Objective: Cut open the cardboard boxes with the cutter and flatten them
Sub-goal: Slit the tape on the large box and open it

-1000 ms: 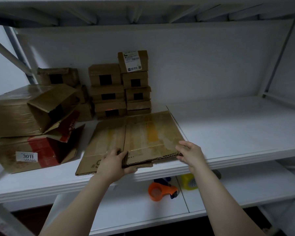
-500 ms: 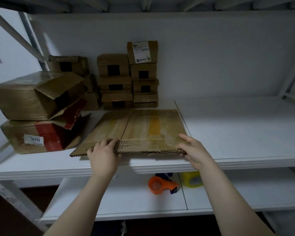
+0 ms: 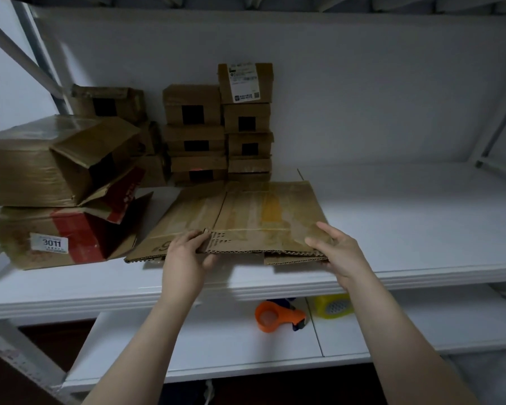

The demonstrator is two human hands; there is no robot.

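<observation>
Left grip (image 3: 187,255) pinches the near edge of the flattened box (image 3: 254,217), thumb under and fingers on top; your right grip (image 3: 338,252) seems to hold the near right corner the same way. The box lies on the white shelf (image 3: 406,229), with a lower flap peeking out in front. Press the layers together along the folds so it sits flat. Two bigger boxes (image 3: 41,171) stand at the left, with small boxes (image 3: 216,135) stacked behind. No cutter shows. An orange tape dispenser (image 3: 275,317) sits on the lower shelf (image 3: 187,346).
</observation>
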